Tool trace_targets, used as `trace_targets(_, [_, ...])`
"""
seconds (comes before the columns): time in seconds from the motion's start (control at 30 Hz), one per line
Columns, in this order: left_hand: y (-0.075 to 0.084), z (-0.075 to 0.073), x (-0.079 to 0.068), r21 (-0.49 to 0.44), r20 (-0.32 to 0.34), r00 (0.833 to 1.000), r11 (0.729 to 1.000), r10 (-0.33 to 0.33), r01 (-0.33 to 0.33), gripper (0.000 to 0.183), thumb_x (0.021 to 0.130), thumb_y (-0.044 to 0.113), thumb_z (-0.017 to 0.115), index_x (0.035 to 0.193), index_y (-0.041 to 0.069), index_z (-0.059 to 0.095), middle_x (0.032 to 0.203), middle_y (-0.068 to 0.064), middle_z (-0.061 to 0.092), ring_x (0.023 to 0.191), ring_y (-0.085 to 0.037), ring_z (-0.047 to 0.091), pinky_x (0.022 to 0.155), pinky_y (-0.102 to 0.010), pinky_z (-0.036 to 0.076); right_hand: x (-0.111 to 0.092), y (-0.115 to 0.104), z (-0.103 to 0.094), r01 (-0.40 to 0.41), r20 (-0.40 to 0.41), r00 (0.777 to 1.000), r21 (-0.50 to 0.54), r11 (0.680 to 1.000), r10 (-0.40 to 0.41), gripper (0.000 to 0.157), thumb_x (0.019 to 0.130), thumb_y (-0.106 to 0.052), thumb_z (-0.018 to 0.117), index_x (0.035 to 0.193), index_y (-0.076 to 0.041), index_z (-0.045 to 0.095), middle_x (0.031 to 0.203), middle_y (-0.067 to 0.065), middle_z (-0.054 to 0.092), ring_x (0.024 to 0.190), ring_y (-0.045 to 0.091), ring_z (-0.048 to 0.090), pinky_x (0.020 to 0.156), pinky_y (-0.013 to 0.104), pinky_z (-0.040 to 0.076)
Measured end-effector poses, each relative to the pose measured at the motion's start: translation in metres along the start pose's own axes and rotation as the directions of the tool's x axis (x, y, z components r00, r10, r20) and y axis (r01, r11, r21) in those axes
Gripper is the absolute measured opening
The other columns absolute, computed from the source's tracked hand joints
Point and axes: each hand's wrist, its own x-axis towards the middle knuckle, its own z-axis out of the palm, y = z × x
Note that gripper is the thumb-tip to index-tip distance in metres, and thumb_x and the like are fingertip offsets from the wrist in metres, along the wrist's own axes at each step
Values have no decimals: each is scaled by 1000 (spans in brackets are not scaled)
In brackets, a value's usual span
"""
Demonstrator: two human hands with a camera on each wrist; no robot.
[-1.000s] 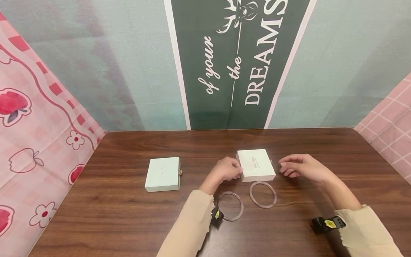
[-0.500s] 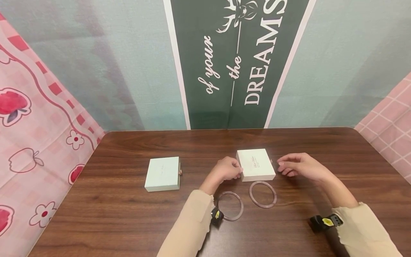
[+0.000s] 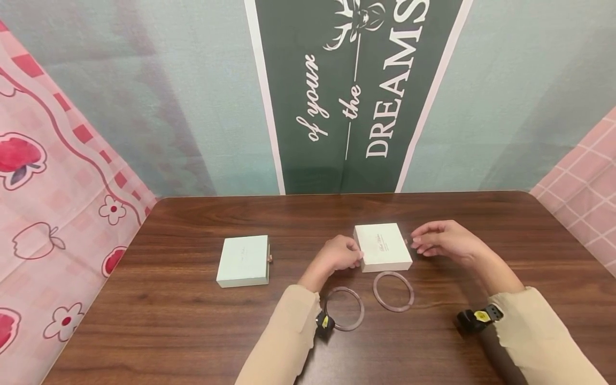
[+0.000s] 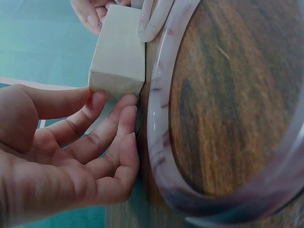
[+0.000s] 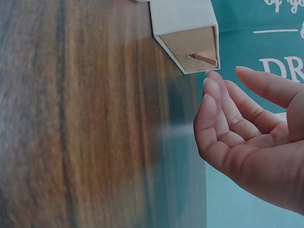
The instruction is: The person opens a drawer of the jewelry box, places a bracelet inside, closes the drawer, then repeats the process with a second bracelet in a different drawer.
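Observation:
A small white drawer box [image 3: 382, 247] with reddish lettering lies on the table. My left hand [image 3: 343, 252] holds its left end, the thumb at the upper edge and curved fingertips against the end face in the left wrist view. Just off the opposite end is my right hand [image 3: 445, 240], loosely curved with nothing in it. From that end a brown ribbon tab [image 5: 204, 59] sticks out, close to the right fingertips. Two pale mauve bangles lie nearer me: one bangle [image 3: 411, 297] in front of the box, the other bangle [image 3: 363, 310] beside my left wrist.
A second, pale mint box [image 3: 244, 262] with a ribbon tab on its right side lies to the left on the brown wooden table [image 3: 159, 310]. Behind the table hangs a green and grey cloth [image 3: 313, 166]; pink patterned cloth [image 3: 72, 214] borders the left side.
My right hand has moved left and slightly away from me, closer to the tab end of the white box. The left hand, both boxes and the bangles stay in place.

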Motion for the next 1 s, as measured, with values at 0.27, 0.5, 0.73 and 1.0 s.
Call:
trace_targets(0.27, [-2,0,0,-4,-1,1000,1000,0,0,15,86,12,61,75,2,63,67,-6,61,58,-12,52,51,-22,39,8,2,4,-11,47,999,65,998,8,13,88,0,54,97,8,59,82,6,65,69,15,60,66,29,51])
trace_targets(0.5, [-2,0,1,-6,-6,1000,1000,13,-13,16,85,12,62,73,2,63,66,-4,62,58,-11,53,50,-21,39,12,4,8,-33,50,998,131,991,27,11,86,4,54,87,-2,64,77,6,64,67,12,59,65,27,51])
trace_targets(0.73, [-3,1,2,-23,-8,1000,1000,4,-4,15,85,12,62,73,3,63,66,-4,62,59,-12,54,51,-21,39,14,6,9,-36,31,999,131,991,32,11,86,5,55,87,0,64,77,6,64,66,13,59,64,26,51])
trace_targets(1.0, [-5,2,3,-49,-1,1000,999,-3,3,14,85,11,62,74,3,64,67,-4,61,60,-12,54,51,-22,40,13,6,9,-38,11,999,83,996,37,9,84,7,57,90,7,62,79,7,64,70,14,60,65,27,51])
